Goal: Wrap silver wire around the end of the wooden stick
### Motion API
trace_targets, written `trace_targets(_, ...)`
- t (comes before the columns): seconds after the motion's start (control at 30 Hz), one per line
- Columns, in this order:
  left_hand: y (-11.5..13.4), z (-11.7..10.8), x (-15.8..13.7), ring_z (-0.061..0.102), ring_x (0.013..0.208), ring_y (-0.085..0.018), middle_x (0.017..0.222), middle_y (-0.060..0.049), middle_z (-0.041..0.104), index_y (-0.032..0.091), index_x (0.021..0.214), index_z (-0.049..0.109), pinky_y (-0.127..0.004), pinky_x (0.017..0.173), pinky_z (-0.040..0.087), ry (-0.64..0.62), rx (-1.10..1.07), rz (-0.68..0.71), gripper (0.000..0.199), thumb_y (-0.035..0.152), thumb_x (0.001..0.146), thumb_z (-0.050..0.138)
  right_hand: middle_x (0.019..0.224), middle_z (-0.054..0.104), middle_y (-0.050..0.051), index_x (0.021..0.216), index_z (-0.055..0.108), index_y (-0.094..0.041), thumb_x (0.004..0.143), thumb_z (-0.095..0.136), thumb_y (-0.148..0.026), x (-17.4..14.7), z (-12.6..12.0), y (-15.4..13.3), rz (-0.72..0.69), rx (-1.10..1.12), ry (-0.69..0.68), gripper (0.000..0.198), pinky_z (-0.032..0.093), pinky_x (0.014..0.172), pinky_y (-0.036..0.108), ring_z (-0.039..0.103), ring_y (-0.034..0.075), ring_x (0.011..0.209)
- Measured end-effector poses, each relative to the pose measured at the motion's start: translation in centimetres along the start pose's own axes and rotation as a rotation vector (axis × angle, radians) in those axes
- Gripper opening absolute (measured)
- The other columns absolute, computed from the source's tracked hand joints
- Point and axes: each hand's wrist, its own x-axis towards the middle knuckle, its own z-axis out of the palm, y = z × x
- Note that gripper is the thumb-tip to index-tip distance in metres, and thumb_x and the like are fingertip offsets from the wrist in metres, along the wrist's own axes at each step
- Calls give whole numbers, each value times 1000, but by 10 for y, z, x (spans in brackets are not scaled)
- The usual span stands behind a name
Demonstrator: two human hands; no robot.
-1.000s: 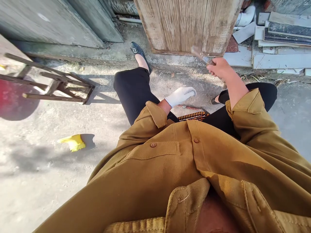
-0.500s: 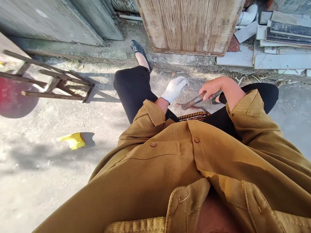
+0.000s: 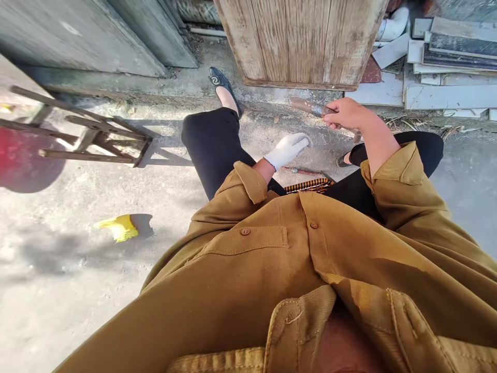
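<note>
- two hands are working apart: the bare right hand [image 3: 346,113] is gripping a wire-bound tool [image 3: 306,106], its fingers wrapping the handle; the left hand [image 3: 288,149], gloved in white, is hovering lower.
- taking the person's straight-ahead as twelve, the wire-bound tool's long axis is running nearly crosswise, its far end pointing between nine and ten o'clock from the grip, its butt poking out toward five.
- that far end is hanging just past twelve o'clock from the left hand, a gap showing between; the left hand is sitting at eight o'clock from the right.
- the gloved fingers are curling inward; from where i'm standing, i'm not able to tell whether they're pinching anything.
- a slim reddish rod [image 3: 307,171] is lying at five o'clock from the left hand, the nearer one, just beyond an orange-and-black woven band [image 3: 308,185].
- as for containers, a blurred red rounded thing [image 3: 19,163] at nine o'clock is possibly being one, a wooden frame [image 3: 87,156] partly crossing it; no contents are showing.
</note>
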Motion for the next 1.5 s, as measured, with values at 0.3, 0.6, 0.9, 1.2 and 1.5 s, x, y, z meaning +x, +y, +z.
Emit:
trace_targets(0.3, -6, -9, -3, 62, 83, -18, 87, -2, 70, 15, 103, 79, -30, 85, 47, -35, 403, 111, 29, 26, 103, 53, 114, 80, 18, 124, 81, -14, 104, 73, -30, 19, 32, -5, 156, -709, -325, 27, 56, 87, 40, 75, 33, 105)
trace_targets(0.6, -13, -18, 5, 52, 65, -12, 74, 1, 63, 15, 92, 72, -25, 67, 44, 64, 33, 81, 19, 24, 99, 57, 81, 69, 1, 106, 80, -19, 98, 78, -26, -9, 11, -16, -79, -205, -704, 11, 51, 79, 30, 65, 17, 77)
trace_targets(0.9, -10, -7, -1, 49, 60, -13, 64, 3, 53, 18, 97, 73, -26, 63, 41, -25, 39, 132, 25, 26, 103, 51, 83, 60, 2, 91, 56, -18, 113, 57, -14, -6, -5, -2, 58, 516, 221, 22, 48, 69, 26, 54, 10, 69)
trace_targets(1.2, -9, -7, -5, 71, 96, -22, 103, -6, 79, 17, 111, 79, -32, 92, 51, -83, 490, 187, 35, 34, 105, 50, 120, 77, 26, 105, 76, -2, 102, 82, -23, 25, 36, 2, 218, -583, -142, 22, 53, 106, 43, 73, 39, 125)
trace_targets(1.5, -8, -18, -1, 53, 67, -14, 75, 1, 63, 16, 91, 72, -28, 70, 44, 77, 176, 91, 23, 25, 99, 53, 59, 59, -4, 99, 81, -10, 98, 81, -5, 9, 43, -11, 77, -391, -679, 5, 51, 76, 27, 57, 9, 60)
